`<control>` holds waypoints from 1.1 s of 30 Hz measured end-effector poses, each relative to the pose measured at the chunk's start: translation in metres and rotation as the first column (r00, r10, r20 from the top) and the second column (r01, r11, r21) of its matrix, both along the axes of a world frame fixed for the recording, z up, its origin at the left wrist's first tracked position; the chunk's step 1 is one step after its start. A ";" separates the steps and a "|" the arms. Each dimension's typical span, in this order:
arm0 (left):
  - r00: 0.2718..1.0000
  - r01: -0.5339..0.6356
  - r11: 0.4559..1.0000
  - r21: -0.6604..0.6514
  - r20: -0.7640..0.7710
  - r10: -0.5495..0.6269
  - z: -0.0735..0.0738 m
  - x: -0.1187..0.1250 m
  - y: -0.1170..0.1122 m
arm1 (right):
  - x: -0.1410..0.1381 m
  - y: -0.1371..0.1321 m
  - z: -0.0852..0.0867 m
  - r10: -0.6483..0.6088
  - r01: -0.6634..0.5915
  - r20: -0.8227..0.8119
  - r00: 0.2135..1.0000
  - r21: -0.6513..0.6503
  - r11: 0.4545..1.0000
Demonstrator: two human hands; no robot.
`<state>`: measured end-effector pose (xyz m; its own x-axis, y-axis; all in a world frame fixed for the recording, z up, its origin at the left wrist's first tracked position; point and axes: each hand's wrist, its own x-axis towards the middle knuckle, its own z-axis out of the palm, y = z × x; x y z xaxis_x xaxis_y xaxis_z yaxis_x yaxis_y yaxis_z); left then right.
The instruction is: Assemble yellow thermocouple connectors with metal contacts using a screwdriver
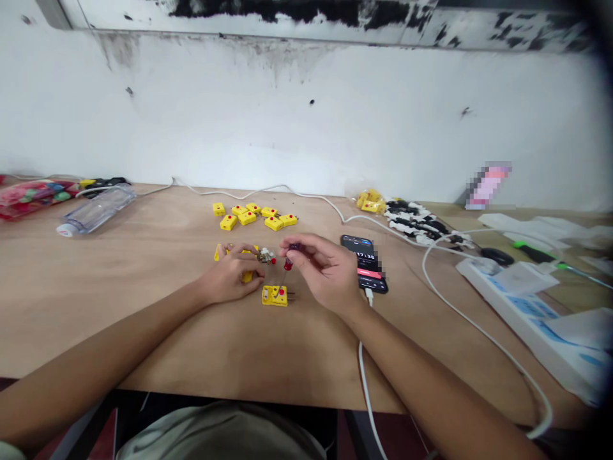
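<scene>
While the screwdriver (288, 264) was angled down: its thin shaft leaned over the yellow connector (274, 296), with the handle up in the fingers of the right hand (330, 271).

Yellow connector: flat on the desk (201, 348), a bit closer to the body than the fingers of both hands, roughly between them. Long axis ran pretty much left to right, with the pins (291, 296) sticking out to the right and a red dot (281, 292) on top.

Right hand: thumb and fingers pinched around the screwdriver handle, up and to the right of the connector, so it only got there by way of the shaft.

Left hand: definitely the nearer one, fingertips just off the connector's left end. Fingers bent, palm down over some yellow pieces (247, 276). Gripping one or just resting on them? Couldn't tell, sorry.

Small parts: a little heap of metal bits (265, 255) sat between the hands, beyond the connector.

Yellow blocks (247, 218): loose bunch farther back toward the wall.

Phone (364, 263): just right of the right hand, charging cable in, one edge lost to pixelation.

Hard to make out: whether the screwdriver tip actually touched the connector (way too small and blurry), plus whatever the left hand covered. Power strip (527, 319) got cut off at the right edge.
</scene>
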<state>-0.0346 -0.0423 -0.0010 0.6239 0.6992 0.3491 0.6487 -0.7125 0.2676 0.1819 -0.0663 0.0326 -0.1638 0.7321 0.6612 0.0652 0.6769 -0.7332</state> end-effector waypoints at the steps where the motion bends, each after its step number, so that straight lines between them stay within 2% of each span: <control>1: 1.000 0.000 1.000 0.001 -0.002 0.000 0.000 0.000 0.000 | 0.000 0.000 -0.001 0.004 -0.004 0.000 1.000 0.003 1.000; 8: 0.999 0.014 1.000 -0.024 0.034 -0.013 0.005 -0.001 -0.001 | -0.001 0.000 -0.002 -0.001 -0.001 0.038 0.999 0.054 0.999; 14: 0.989 0.150 0.985 -0.086 0.029 -0.148 0.015 0.005 -0.015 | 0.001 0.000 0.006 -0.074 0.033 0.146 0.987 0.266 0.963; 17: 0.989 0.149 0.987 -0.068 -0.003 -0.149 0.013 0.011 -0.019 | 0.001 0.000 0.010 -0.107 0.044 0.175 0.979 0.327 0.944; 21: 0.992 0.126 0.991 -0.051 0.006 -0.126 0.006 0.013 -0.017 | 0.000 -0.002 0.014 -0.053 0.002 0.206 0.977 0.241 0.970; 24: 0.993 0.118 0.992 -0.045 0.005 -0.118 0.000 0.011 -0.015 | 0.001 -0.004 0.020 0.135 -0.157 0.242 0.961 0.073 0.985; 26: 0.994 0.107 0.994 -0.026 0.008 -0.106 -0.002 0.010 -0.014 | 0.002 -0.006 0.023 0.292 -0.285 0.242 0.926 -0.065 0.957; 28: 0.994 0.111 0.993 -0.029 0.011 -0.110 -0.002 0.009 -0.014 | 0.003 -0.006 0.024 0.371 -0.345 0.210 0.905 -0.150 0.926; 30: 0.992 0.128 0.990 -0.053 0.011 -0.128 0.000 0.010 -0.014 | 0.004 -0.005 0.022 0.337 -0.322 0.188 0.922 -0.106 0.941; 33: 0.989 0.144 0.988 -0.058 0.018 -0.144 0.003 0.010 -0.015 | 0.003 -0.002 0.018 0.157 -0.175 0.167 0.973 0.096 0.980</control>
<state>-0.0242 -0.0577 0.0021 0.7149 0.6219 0.3197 0.5363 -0.7810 0.3199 0.1850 -0.0686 0.0501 -0.3857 0.6101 0.6921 0.0539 0.7637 -0.6433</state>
